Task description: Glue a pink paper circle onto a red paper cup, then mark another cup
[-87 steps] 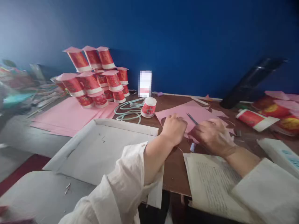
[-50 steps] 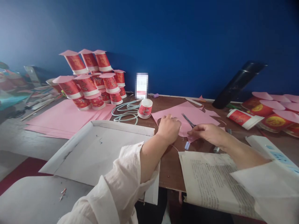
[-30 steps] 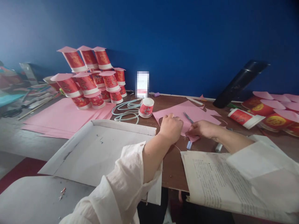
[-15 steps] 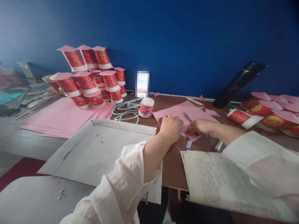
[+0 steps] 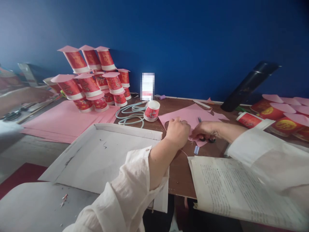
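My left hand is closed, knuckles up, over the pink paper on the brown table; what its fingers hold is hidden. Close against it, my right hand has its fingers pinched together low over the paper. A pair of scissors lies beneath my right hand, its dark handles showing below and the blade tips above. A small pale-blue piece rests just in front of my hands. Behind my left hand stands a red-and-white paper cup.
Stacked red paper cups with pink cone tops and pink sheets are at left. A white box lid and printed papers lie in front. A black flask leans at right. A blurred co-worker's arm reaches in from the left.
My right hand has shifted slightly and the scissors' dark handles now show beneath it. A co-worker's arm has come in at the left edge. My left hand has barely moved.
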Demonstrator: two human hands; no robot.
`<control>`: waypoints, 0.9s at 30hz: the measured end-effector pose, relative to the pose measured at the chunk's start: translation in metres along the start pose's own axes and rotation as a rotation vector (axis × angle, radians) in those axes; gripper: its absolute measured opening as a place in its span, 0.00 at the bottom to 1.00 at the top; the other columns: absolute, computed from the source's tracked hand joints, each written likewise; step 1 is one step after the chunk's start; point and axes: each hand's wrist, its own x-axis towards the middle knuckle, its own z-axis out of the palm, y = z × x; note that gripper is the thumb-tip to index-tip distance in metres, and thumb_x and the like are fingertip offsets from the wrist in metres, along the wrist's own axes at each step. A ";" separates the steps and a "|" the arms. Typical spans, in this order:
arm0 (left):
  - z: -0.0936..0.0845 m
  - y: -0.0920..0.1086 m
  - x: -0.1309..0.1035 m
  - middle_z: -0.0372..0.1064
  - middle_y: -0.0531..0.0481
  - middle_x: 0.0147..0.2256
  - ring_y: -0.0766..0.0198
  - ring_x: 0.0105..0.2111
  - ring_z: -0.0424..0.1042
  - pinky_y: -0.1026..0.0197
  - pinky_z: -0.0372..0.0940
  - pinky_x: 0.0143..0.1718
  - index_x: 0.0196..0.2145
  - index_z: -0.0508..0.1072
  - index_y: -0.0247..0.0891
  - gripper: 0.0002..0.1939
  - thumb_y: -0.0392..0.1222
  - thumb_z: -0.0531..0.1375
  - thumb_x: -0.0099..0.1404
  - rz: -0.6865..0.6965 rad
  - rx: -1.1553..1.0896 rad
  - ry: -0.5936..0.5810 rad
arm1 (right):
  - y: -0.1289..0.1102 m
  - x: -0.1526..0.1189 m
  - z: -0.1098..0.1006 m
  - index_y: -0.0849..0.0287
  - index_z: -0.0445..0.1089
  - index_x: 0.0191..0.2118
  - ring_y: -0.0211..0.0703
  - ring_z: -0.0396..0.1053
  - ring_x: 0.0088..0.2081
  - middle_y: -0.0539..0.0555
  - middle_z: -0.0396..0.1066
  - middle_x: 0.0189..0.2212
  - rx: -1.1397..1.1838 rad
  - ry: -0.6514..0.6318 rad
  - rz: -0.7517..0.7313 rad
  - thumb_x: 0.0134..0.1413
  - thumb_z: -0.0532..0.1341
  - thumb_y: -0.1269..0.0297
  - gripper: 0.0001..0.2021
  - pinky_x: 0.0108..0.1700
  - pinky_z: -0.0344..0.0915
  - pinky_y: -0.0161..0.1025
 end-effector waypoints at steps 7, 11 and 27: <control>0.002 0.000 0.001 0.74 0.42 0.41 0.52 0.47 0.67 0.52 0.60 0.43 0.39 0.77 0.37 0.11 0.35 0.54 0.66 0.005 0.020 0.006 | -0.001 0.008 -0.001 0.57 0.59 0.17 0.31 0.46 0.16 0.47 0.53 0.14 -0.029 -0.004 0.045 0.44 0.63 0.54 0.17 0.21 0.42 0.36; 0.003 0.000 0.001 0.74 0.41 0.41 0.52 0.47 0.67 0.52 0.61 0.43 0.39 0.77 0.36 0.12 0.34 0.53 0.67 0.002 0.024 0.006 | -0.001 0.010 -0.001 0.57 0.60 0.18 0.32 0.48 0.16 0.48 0.55 0.15 -0.050 0.021 0.051 0.45 0.63 0.52 0.17 0.20 0.43 0.35; 0.001 -0.001 -0.001 0.75 0.42 0.41 0.51 0.46 0.67 0.51 0.60 0.42 0.38 0.76 0.36 0.11 0.33 0.54 0.64 0.011 0.007 0.021 | 0.014 -0.012 0.000 0.61 0.71 0.27 0.32 0.53 0.17 0.51 0.65 0.18 0.091 0.176 -0.116 0.56 0.56 0.58 0.14 0.20 0.47 0.35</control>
